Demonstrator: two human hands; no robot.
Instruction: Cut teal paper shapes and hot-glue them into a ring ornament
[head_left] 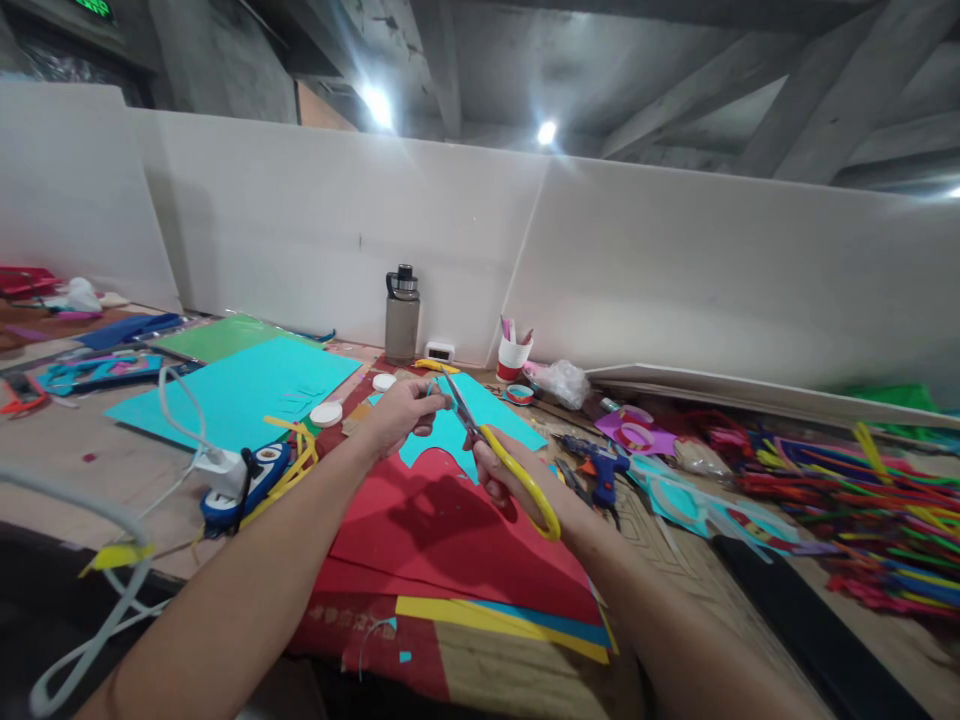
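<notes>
Scissors point(516, 468), one pair with yellow handles, sit in the right hand point(495, 482), fingers closed about the grip; blade tips point toward 11 o'clock, just beside the left hand point(405, 412), which is pinched narrow on one small blue piece point(434, 387). Clock positions are taken from the hands. Red paper point(382, 525), at least two layers, lies at 6 o'clock below both hands. Count: one bottle point(402, 325) at 11; one pen cup point(514, 358) at 1; two white discs, point(384, 382) and point(326, 413), at 10; one large blue sheet point(225, 395) at 10; one glue gun point(604, 475) at 3; one power strip point(262, 480) between 8 and 9. Pipe cleaners point(870, 510) at 3 overlap too heavily to count. Work surface: a pale tabletop point(135, 460), cardboard point(480, 655) at 6. Room: white partition panels point(300, 220) at 12; concrete ceiling point(630, 80) above, with two bright lamps, point(379, 105) and point(547, 132).
</notes>
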